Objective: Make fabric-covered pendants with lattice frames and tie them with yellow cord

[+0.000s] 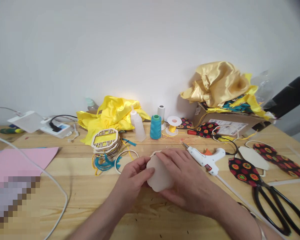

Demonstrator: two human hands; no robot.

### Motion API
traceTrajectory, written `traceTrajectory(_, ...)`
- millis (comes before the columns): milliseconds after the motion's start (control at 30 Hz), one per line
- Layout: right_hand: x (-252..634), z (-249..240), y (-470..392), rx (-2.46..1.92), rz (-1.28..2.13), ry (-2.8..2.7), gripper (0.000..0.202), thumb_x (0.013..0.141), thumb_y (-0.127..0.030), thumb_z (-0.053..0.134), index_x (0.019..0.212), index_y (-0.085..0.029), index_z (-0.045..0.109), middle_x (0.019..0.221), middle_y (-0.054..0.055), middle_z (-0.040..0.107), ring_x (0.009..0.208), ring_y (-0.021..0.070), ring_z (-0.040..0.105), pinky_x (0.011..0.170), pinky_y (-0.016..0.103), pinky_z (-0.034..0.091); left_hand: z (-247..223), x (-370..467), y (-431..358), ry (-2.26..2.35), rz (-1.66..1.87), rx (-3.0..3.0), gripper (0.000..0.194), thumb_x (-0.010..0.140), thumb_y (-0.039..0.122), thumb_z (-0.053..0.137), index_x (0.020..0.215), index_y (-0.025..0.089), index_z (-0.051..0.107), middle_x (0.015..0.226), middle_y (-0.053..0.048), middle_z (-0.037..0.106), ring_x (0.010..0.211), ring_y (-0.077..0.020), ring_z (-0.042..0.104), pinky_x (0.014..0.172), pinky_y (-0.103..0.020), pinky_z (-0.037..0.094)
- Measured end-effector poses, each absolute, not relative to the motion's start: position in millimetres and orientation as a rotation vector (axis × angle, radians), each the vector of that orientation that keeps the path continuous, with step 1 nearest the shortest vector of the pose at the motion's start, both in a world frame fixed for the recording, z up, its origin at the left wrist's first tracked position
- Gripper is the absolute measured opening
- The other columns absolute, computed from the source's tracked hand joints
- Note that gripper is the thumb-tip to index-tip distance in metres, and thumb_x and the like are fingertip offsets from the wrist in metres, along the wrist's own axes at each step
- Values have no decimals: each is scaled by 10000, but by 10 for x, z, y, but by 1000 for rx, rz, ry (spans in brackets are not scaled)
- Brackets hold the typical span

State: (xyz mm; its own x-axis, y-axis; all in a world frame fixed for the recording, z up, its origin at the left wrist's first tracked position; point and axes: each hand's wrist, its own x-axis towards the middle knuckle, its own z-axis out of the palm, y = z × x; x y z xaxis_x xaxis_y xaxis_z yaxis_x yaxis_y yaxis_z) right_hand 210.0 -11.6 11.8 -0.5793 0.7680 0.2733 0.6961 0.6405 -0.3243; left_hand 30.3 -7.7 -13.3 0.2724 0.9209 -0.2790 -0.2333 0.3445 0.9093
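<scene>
Both my hands meet at the middle of the wooden table around a pale scallop-edged piece (158,176). My left hand (133,178) pinches its left edge, with the thumb flat on its face. Across its right side lies my right hand (190,181), fingers wrapped over the top and thumb side underneath. What lies behind the piece is hidden. Just beyond the left fingers rests a white ring (117,161). To the right of my right hand is a white hot glue gun (206,158), its nozzle pointing away to the left.
Behind stand a glue bottle (139,126), a teal thread cone (155,127) and yellow satin (110,111). Stacked lattice frames (105,140) lie left. Black-handled scissors (277,203) and patterned fabric pieces (245,170) lie right, before a cardboard box (202,118). A white cable (52,178) crosses the left.
</scene>
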Motion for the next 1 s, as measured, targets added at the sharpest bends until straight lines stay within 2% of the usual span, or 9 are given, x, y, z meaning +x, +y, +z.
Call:
traceTrajectory(167, 2060, 178, -231, -1073, 393, -2599, 732, 616, -342, 700, 1267, -193, 399, 1166, 84, 518, 1052, 260, 443, 928, 447, 345, -73, 282, -37, 1201, 1075, 961, 240, 755, 379, 621, 851, 161, 645, 771, -44, 653, 641, -146, 587, 529, -216, 446)
traceTrajectory(333, 2032, 138, -281, -1123, 421, -2778, 573, 551, -367, 759, 1044, -186, 530, 1050, 88, 557, 958, 270, 471, 865, 460, 381, -97, 281, -10, 1341, 1198, 1087, 228, 747, 374, 625, 843, 168, 637, 747, -39, 659, 614, -135, 563, 450, -189, 388)
traceTrajectory(500, 2022, 83, -274, -1153, 437, -2750, 608, 503, -414, 798, 1009, -193, 542, 1053, 84, 564, 959, 291, 480, 850, 495, 386, -148, 266, -16, 1317, 1188, 1121, 205, 761, 366, 608, 852, 183, 630, 641, 2, 607, 541, -115, 497, 450, -192, 360)
traceTrajectory(567, 2016, 102, -275, -1187, 472, -2622, 524, 569, -385, 775, 1003, -203, 546, 1067, 63, 563, 973, 269, 483, 861, 464, 387, -145, 263, -18, 1336, 1189, 1142, 185, 774, 362, 595, 826, 186, 619, 557, 34, 533, 511, -107, 453, 469, -195, 349)
traceTrajectory(667, 1981, 176, -234, -1268, 529, -2372, 83, 787, -236, 589, 861, -199, 580, 938, 31, 593, 862, 189, 526, 756, 337, 427, -115, 271, -21, 1361, 1214, 1142, 244, 793, 391, 565, 657, 189, 538, 503, 59, 415, 484, -100, 381, 465, -204, 312)
traceTrajectory(767, 1887, 278, -85, -1318, 562, -2167, 218, 858, -169, 449, 677, -186, 569, 715, 9, 590, 677, 142, 535, 611, 269, 404, -68, 276, -29, 1347, 1245, 1124, 370, 821, 440, 497, 552, 202, 408, 494, 62, 345, 468, -102, 322, 451, -221, 277)
traceTrajectory(867, 1707, 341, 169, -1391, 544, -1986, 133, 843, -218, 489, 818, -190, 617, 654, 2, 605, 608, 148, 543, 562, 266, 394, -38, 257, -51, 1368, 1256, 1193, 410, 854, 448, 431, 530, 204, 375, 501, 49, 355, 493, -113, 337, 486, -239, 286)
traceTrajectory(933, 1546, 332, 352, -1414, 495, -1918, 198, 819, -243, 529, 991, -170, 592, 731, 29, 638, 660, 171, 577, 593, 279, 420, -40, 238, -69, 1377, 1281, 1246, 405, 859, 431, 436, 531, 199, 384, 519, 43, 369, 517, -116, 349, 507, -247, 284)
traceTrajectory(1000, 1380, 290, 507, -1413, 407, -1908, 288, 793, -240, 557, 1067, -153, 552, 853, 70, 655, 764, 200, 601, 660, 300, 441, -54, 221, -85, 1337, 1344, 1261, 380, 859, 410, 452, 551, 193, 404, 539, 43, 370, 533, -116, 344, 517, -250, 279)
